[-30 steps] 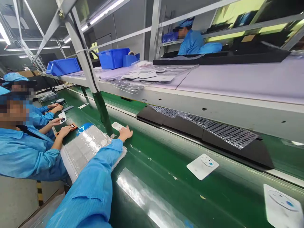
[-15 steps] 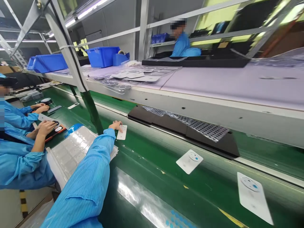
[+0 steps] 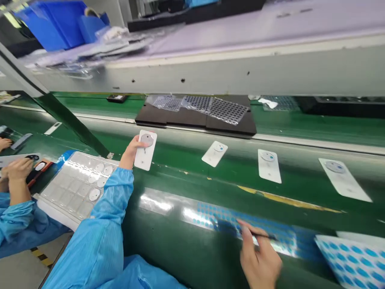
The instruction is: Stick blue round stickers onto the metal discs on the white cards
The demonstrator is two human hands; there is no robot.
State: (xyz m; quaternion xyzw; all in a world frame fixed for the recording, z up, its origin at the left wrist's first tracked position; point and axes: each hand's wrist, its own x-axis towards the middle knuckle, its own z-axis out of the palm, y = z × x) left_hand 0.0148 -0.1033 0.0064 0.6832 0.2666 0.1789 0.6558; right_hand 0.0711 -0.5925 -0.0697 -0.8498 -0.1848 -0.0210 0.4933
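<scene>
My left hand point(image 3: 130, 153) grips a white card point(image 3: 145, 149) with a grey round part near its top, holding it just above the green conveyor belt point(image 3: 192, 176). My right hand point(image 3: 260, 257), at the bottom of the view, pinches thin dark tweezers point(image 3: 261, 235) whose tip lies over a strip of blue dot stickers point(image 3: 240, 222) on the belt's near edge. Three more white cards point(image 3: 214, 153) point(image 3: 269, 165) point(image 3: 343, 179) lie on the belt to the right.
A clear blister tray point(image 3: 76, 182) with round parts sits at my left. A co-worker's hands point(image 3: 16, 170) work farther left. A sticker sheet point(image 3: 355, 259) lies at the bottom right. Black trays with perforated film point(image 3: 198, 110) sit beyond the belt under a shelf with blue bins point(image 3: 54, 24).
My left hand has lifted the white card off the belt and drawn it toward me. The view has dropped down, and my right hand with the tweezers has come into sight.
</scene>
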